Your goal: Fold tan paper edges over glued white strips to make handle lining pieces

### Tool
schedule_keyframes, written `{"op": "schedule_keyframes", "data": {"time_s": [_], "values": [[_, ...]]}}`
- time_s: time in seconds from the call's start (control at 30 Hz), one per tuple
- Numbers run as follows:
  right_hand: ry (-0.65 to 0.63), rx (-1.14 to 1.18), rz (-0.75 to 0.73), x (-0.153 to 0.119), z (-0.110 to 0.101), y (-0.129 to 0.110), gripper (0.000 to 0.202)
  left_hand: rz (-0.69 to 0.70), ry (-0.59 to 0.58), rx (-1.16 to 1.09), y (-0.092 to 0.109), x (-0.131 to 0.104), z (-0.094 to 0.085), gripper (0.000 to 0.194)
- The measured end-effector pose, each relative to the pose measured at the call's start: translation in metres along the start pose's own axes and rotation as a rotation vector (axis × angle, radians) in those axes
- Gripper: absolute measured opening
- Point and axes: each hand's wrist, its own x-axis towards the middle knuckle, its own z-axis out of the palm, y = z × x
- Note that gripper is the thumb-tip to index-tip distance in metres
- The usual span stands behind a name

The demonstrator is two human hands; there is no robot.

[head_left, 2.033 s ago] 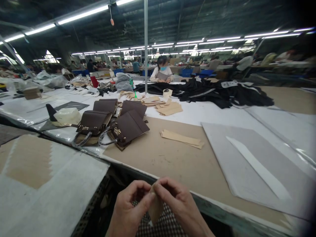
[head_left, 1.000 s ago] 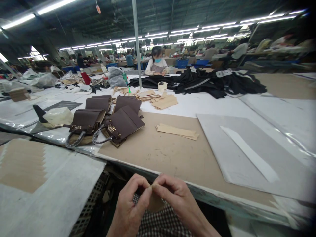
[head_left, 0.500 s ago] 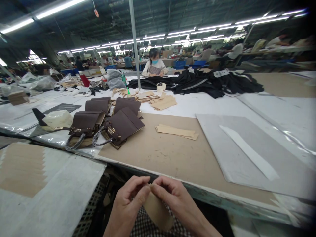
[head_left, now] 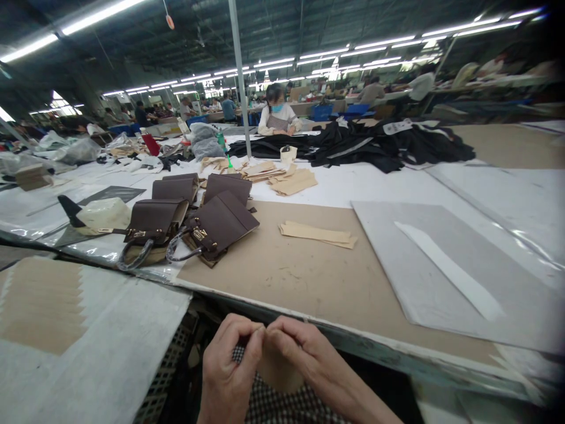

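Observation:
A tan piece (head_left: 279,370) hangs over the checked cloth on my lap, below the table's front edge. My left hand (head_left: 233,360) pinches its top edge between thumb and fingers. Close beside it, my right hand (head_left: 299,347) grips the same edge, the fingertips of both hands nearly touching. Part of the piece is hidden behind my right hand. Beyond the hands, thin tan strips (head_left: 315,234) lie overlapping on the brown table sheet (head_left: 273,282).
Dark brown bags (head_left: 223,227) with wrapped handles stand at the left. A white strip (head_left: 448,268) lies on a grey sheet at the right. Tan pieces (head_left: 293,181) and black material (head_left: 388,144) are farther back, near a seated person (head_left: 278,115). The table edge (head_left: 309,321) runs just beyond my hands.
My left hand has turned a little more upright. The tan piece has swung, and less of its lower part shows below my hands.

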Motion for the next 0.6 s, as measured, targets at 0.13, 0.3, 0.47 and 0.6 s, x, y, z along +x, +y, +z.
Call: {"op": "schedule_keyframes", "data": {"time_s": [0.13,0.3,0.47,0.6], "values": [[-0.2,-0.072,0.129,-0.003,-0.014,0.007,0.011,-0.359,0.193,-0.349,-0.003,0.004,-0.001,0.027],[-0.105,-0.148,0.174,-0.009,-0.048,0.028,0.008,-0.652,0.446,-0.873,-0.02,0.02,-0.016,0.018],[0.252,0.11,0.073,-0.014,-0.056,0.036,0.018,-0.743,0.485,-0.922,-0.055,0.023,-0.03,0.009],[0.477,0.426,-0.017,-0.01,-0.044,0.037,0.037,-0.747,0.401,-0.676,-0.084,0.025,-0.035,0.018]]}}
